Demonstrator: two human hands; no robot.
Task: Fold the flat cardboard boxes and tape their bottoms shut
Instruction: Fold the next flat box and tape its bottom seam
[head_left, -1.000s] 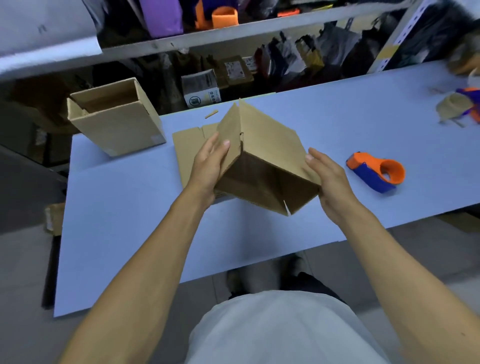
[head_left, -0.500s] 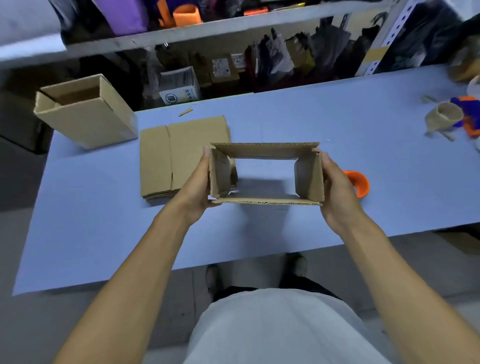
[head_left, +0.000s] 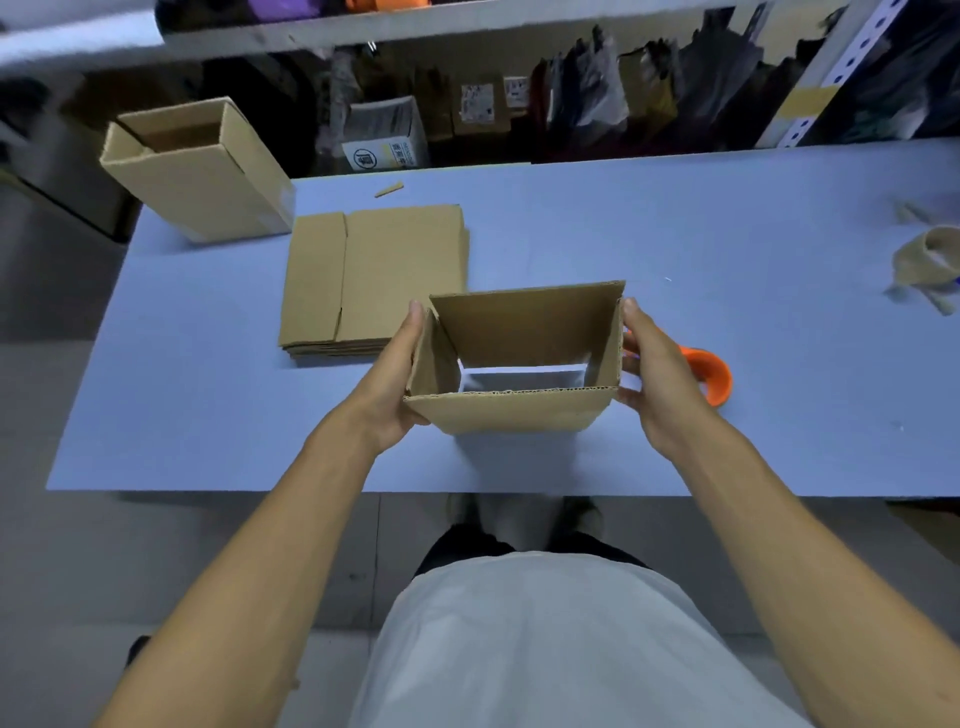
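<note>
step: cardboard box (head_left: 511, 413) opened into a rectangular tube, flaps not yet folded, no tape on it
box location: held just above blue table (head_left: 727, 249), near front edge, right of flat box stack (head_left: 374, 275)
left hand (head_left: 389, 382): fingers flat along left wall, thumb at near corner, light grip
right hand (head_left: 657, 374): mirrors it on right wall
orientation: open ends face up and down, table visible through; long axis runs left-right
next: likely turn it over, fold bottom flaps, reach for tape dispenser (head_left: 709, 374) beside right hand
done: one erected box (head_left: 202, 171) at far left
</note>
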